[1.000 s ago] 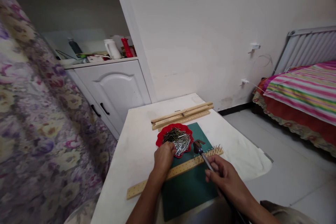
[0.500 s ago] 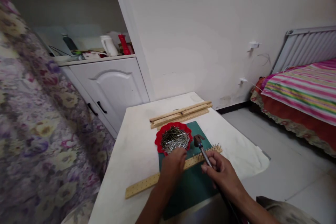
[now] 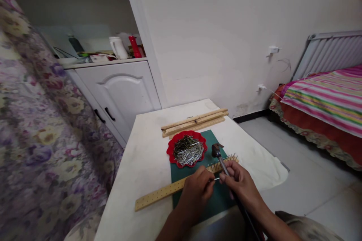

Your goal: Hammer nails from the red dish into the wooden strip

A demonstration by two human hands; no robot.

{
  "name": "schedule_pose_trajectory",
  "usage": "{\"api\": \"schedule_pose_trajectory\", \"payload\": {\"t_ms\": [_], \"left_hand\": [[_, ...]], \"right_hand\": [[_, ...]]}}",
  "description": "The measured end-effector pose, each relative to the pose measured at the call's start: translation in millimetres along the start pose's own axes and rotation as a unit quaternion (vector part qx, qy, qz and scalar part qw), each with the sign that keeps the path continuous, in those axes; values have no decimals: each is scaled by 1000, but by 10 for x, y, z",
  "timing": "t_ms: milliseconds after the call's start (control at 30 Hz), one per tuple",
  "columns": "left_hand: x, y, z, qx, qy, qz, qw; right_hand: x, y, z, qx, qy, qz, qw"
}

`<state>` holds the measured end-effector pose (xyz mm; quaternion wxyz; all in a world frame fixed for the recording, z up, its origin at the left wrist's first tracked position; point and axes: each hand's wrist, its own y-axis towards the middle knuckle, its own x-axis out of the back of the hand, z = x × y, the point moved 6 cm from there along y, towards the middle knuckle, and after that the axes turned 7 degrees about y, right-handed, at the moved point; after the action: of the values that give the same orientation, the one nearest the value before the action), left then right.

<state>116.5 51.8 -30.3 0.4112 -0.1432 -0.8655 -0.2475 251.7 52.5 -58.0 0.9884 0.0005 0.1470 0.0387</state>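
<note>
My left hand (image 3: 199, 185) pinches a silvery nail (image 3: 216, 179) over the wooden strip, its tip pointing toward my other hand. My right hand (image 3: 240, 181) is wrapped round the shaft of a claw hammer (image 3: 223, 165), whose head is raised above the strip. The wooden strip (image 3: 161, 193) has rows of small holes; several nails (image 3: 233, 157) stand up in its right end. It lies across a green cutting mat (image 3: 216, 197). Just beyond my left hand sits a red scalloped bowl (image 3: 171, 145) heaped with loose nails (image 3: 189, 151).
Several wooden strips (image 3: 195, 122) lie at the back of the white table (image 3: 132, 158). A floral curtain (image 3: 56, 150) hangs at the left, beside a white cabinet (image 3: 127, 94). To the right is a bed (image 3: 325, 94) with a striped cover.
My left hand has moved from the bowl of nails rightward and nearer to me, with a nail now showing in its fingers. My right hand still holds the hammer in about the same place.
</note>
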Motion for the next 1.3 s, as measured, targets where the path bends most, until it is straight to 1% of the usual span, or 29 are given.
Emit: {"api": "schedule_pose_trajectory", "payload": {"t_ms": [67, 133, 167, 233, 300, 333, 367, 400, 433, 467, 500, 567, 633, 667, 733, 800, 900, 1067, 1300], "left_hand": [[17, 0, 34, 34, -54, -30, 998], [-9, -6, 112, 97, -156, -65, 981], [-51, -13, 156, 134, -222, -79, 963], [-183, -28, 216, 195, -362, -102, 906], [-329, -37, 228, 226, -476, -120, 841], [-389, -40, 227, 233, -515, -128, 815], [-435, -40, 226, 236, -544, -130, 795], [-463, -39, 230, 237, -560, -130, 783], [-466, -38, 245, 237, -563, -131, 781], [-441, -37, 274, 236, -552, -137, 788], [-395, -36, 314, 234, -525, -145, 805], [-263, -31, 402, 228, -427, -161, 860], [-148, -13, 457, 208, -297, -162, 918], [-117, -1, 467, 194, -239, -159, 938], [-114, 17, 468, 170, -156, -152, 961], [-160, 32, 459, 154, -110, -146, 971], [-234, 54, 448, 138, -72, -142, 978], [-274, 82, 454, 132, -34, -128, 982], [-309, 95, 430, 138, 1, -113, 984]], "right_hand": [[-10, 1, 6, -4, 18, 6, 1000], [-31, 2, 16, -10, 40, 15, 999], [-44, 2, 23, -11, 50, 19, 999], [-76, 2, 34, -10, 66, 25, 997], [-107, 1, 40, -4, 84, 27, 996], [-120, 0, 39, -1, 91, 28, 995], [-128, -1, 36, 3, 96, 29, 995], [-129, -1, 32, 6, 97, 29, 995], [-121, -1, 27, 9, 94, 25, 995], [-104, -1, 23, 11, 87, 19, 996], [-79, -1, 22, 13, 77, 11, 997], [-17, -1, 35, 17, 52, -8, 998], [35, -3, 64, 21, 30, -21, 999], [53, -3, 83, 24, 21, -25, 999], [71, -5, 117, 28, 8, -29, 999], [66, -6, 138, 29, 2, -28, 999], [46, -11, 134, 24, 2, -23, 999], [43, -29, 114, 19, 2, -18, 1000], [39, -49, 151, 15, 3, -6, 1000]]}}
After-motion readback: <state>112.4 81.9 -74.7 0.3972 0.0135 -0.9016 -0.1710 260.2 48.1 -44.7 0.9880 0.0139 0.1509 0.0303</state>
